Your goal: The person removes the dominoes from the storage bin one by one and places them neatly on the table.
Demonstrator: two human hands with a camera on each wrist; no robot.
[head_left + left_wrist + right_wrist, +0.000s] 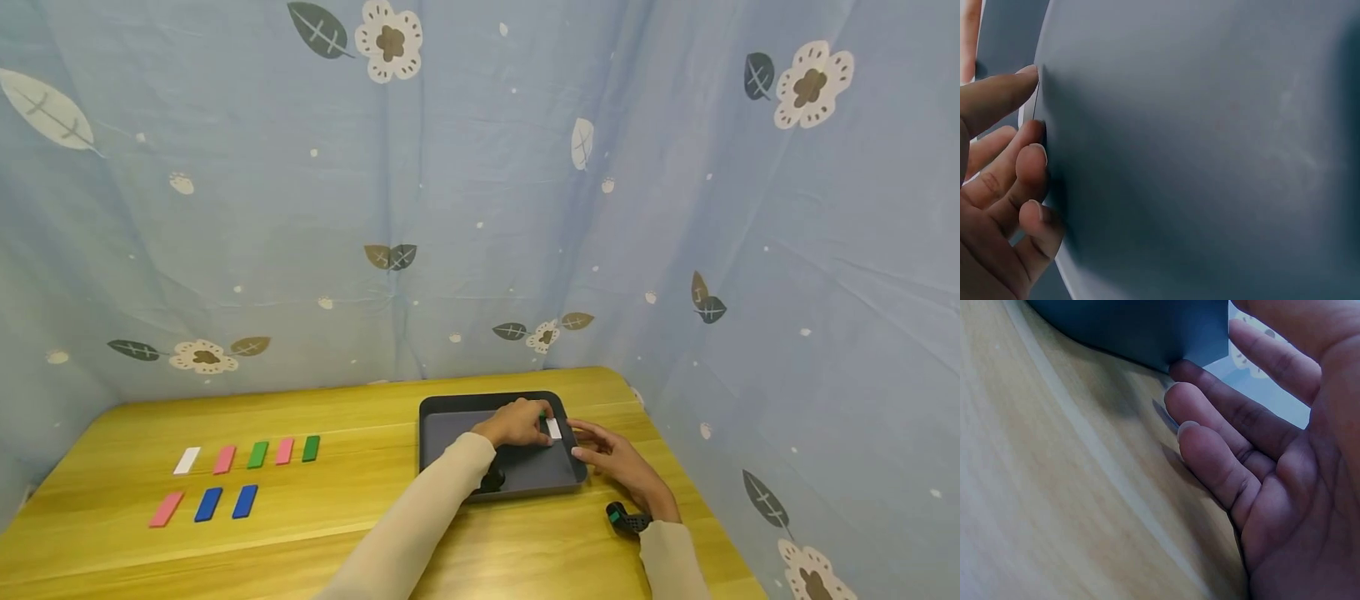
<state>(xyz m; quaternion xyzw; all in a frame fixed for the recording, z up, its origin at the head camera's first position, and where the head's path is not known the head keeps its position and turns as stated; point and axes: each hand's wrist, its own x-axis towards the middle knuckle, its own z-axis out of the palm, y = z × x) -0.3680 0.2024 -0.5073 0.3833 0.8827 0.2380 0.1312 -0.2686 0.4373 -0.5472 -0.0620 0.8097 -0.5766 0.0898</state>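
Inside a dark grey tray (447, 433), at its right wall, my left hand (516, 422) holds a small white rectangular tile (553, 428). Thumb and fingertips pinch the tile's ends, and the left wrist view shows its thin edge (1030, 103) between them. A bit of green (542, 414) shows by the left fingers, mostly hidden. My right hand (621, 463) is just outside the tray's right wall with fingers loosely bent. In the right wrist view, a fingertip (1186, 370) meets the tray's outer lower corner (1166, 353), and nothing is held.
To the left on the wooden table (360, 492) lie several flat tiles in two rows: a white tile (187, 461), pink tiles (224, 460), green tiles (258, 455) and blue tiles (208, 505). A patterned blue curtain (450, 208) hangs behind and at the right.
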